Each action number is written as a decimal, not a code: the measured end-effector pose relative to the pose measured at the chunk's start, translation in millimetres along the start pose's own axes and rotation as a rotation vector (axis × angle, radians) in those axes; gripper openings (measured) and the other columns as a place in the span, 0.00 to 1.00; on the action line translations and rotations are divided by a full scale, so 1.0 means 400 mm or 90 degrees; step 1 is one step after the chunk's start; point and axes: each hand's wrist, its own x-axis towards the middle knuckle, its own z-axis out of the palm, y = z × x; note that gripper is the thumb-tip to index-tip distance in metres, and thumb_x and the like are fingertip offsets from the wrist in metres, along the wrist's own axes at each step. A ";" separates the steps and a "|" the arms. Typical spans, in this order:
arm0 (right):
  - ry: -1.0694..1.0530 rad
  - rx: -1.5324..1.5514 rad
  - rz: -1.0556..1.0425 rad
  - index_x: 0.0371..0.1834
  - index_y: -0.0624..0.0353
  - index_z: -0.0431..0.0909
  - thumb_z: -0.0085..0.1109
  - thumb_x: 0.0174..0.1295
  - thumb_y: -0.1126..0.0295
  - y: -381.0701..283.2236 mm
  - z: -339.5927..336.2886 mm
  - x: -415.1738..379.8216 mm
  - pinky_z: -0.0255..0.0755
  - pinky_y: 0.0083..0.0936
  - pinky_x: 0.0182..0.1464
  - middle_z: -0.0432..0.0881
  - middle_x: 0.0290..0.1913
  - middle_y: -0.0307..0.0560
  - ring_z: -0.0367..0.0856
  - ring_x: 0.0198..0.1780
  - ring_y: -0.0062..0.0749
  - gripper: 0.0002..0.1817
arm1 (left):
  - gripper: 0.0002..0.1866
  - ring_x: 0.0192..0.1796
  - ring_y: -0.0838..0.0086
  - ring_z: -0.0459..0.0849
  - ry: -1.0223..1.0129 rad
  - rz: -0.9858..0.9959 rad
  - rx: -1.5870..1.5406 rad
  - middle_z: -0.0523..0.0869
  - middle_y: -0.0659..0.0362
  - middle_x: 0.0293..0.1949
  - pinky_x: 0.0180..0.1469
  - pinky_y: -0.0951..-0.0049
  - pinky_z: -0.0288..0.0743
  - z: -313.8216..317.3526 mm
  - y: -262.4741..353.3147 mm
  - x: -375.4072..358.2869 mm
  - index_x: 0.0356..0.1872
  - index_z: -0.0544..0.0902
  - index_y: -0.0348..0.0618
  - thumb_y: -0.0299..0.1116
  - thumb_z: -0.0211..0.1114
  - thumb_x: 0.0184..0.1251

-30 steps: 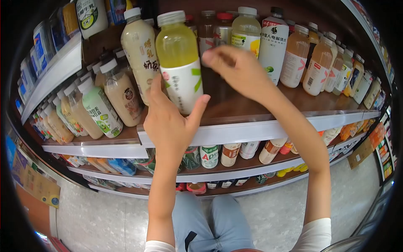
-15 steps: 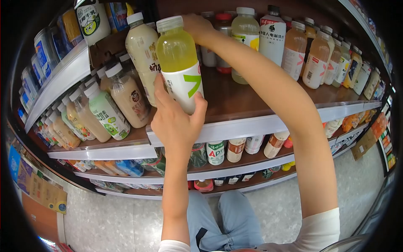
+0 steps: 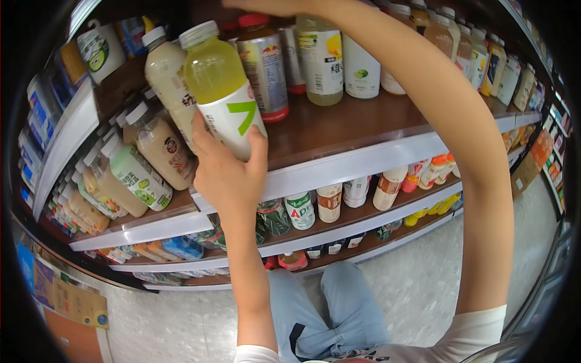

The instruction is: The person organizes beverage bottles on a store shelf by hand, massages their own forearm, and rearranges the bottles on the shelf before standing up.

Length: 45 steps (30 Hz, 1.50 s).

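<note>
Clearly, one bottle in my left hand

From my distant seat I see my hands well apart; the left hand (image 3: pixel 227 178) is clamped around the lower label of a yellow-green bottle (image 3: pixel 221 88), near the shelf (image 3: pixel 339 133) front; a cream bottle (image 3: pixel 166 75) leans just left, a red-topped can (image 3: pixel 264 75) stands right; my right hand (image 3: pixel 266 6) is cropped above, its grip I cannot tell.

The yellow-green bottle (image 3: pixel 221 89) has a white label (image 3: pixel 224 123) with green chevron (image 3: pixel 244 115)
</note>
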 end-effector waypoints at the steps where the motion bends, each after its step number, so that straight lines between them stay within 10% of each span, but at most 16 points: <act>1: 0.048 0.051 0.035 0.43 0.59 0.85 0.56 0.52 0.35 0.011 0.002 0.011 0.71 0.39 0.58 0.83 0.48 0.61 0.79 0.55 0.49 0.35 | 0.37 0.45 0.49 0.85 0.002 0.003 0.013 0.84 0.43 0.46 0.46 0.58 0.77 0.001 -0.002 -0.001 0.64 0.65 0.37 0.51 0.63 0.60; 32: -0.013 0.016 -0.031 0.49 0.64 0.82 0.64 0.41 0.31 -0.009 0.064 0.147 0.74 0.36 0.54 0.83 0.51 0.56 0.81 0.52 0.45 0.45 | 0.38 0.41 0.55 0.86 0.016 0.012 0.020 0.83 0.46 0.44 0.40 0.62 0.79 0.007 -0.001 0.001 0.63 0.66 0.35 0.46 0.68 0.55; 45: -0.506 -0.062 -0.049 0.50 0.64 0.82 0.71 0.38 0.37 -0.052 -0.032 0.055 0.76 0.36 0.50 0.82 0.52 0.54 0.82 0.50 0.43 0.43 | 0.36 0.45 0.53 0.86 0.017 0.001 -0.022 0.84 0.44 0.45 0.44 0.62 0.79 0.002 -0.001 -0.003 0.63 0.67 0.37 0.47 0.67 0.58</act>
